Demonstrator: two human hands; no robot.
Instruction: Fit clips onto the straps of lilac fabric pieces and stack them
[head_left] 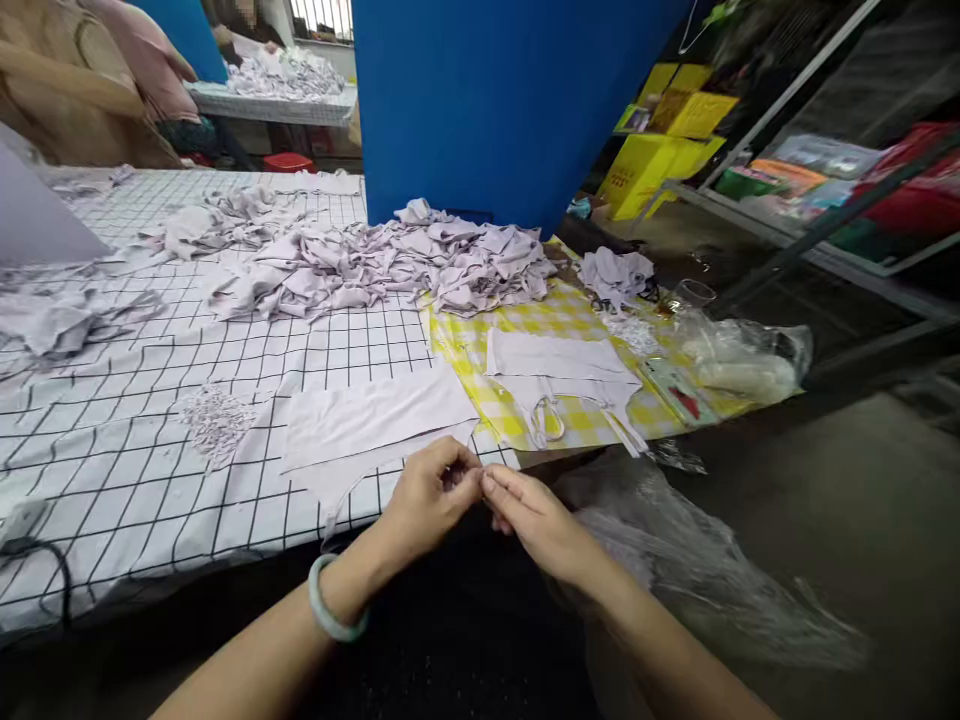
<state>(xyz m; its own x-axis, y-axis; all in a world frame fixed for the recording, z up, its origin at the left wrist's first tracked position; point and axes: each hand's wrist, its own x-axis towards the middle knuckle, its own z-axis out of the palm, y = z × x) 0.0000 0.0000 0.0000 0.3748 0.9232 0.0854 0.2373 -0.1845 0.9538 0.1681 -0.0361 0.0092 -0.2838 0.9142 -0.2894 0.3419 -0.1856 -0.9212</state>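
Note:
My left hand (435,490), a pale green bangle (321,600) on its wrist, is closed in a pinch at the table's front edge. Its fingertips meet those of my right hand (529,505), also pinched. Whatever lies between them is too small and hidden to make out. Just behind my left hand a pale lilac strappy top (367,415) lies flat, one strap hanging over the edge. A second strappy top (562,365), with looped straps, rests on the yellow checked cloth (480,385) beyond my right hand.
Heaped lilac fabric pieces (390,260) lie farther back, before a blue panel (480,110). Small scraps (216,425) sit on the left. A phone (679,390) and clear plastic bags (742,355) are at right. Other people (75,80) sit at the far left.

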